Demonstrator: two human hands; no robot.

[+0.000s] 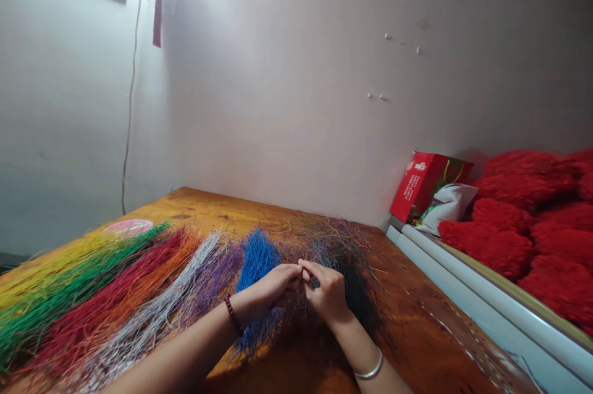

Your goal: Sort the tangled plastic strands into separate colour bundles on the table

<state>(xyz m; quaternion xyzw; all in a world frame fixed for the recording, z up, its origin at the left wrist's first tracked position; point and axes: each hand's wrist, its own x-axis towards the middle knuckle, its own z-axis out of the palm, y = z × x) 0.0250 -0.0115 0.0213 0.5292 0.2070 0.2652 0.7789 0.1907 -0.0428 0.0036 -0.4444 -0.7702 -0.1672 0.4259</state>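
Brought together at the fingertips of the bare left hand [282, 283] and the bare right hand [328, 289], just right of a bright blue bundle of thin, wiry strands [258, 252]; fingers curled closed on the left, bent toward the same meeting point on the right; cannot tell whether pinching a strand between the tips; nearer to the left hand and partly covered by it, the blue bundle, lying left of the fingertips, long axis running from the near side of the worn brown wooden desk [417, 314] toward the plain pale wall [278, 104]; cannot tell whether touched or only overhung; nearer to the right hand, right of the blue bundle, a loose charcoal-black heap of fine strands [356, 276], slanting lengthwise from far left to near right; left of the blue bundle, in order outward, slanting rows of sparse purple strands [215, 283], silvery-white strands [155, 314], orange strands [152, 292], deep red strands [115, 286], green strands [83, 286] and yellow strands [50, 267].
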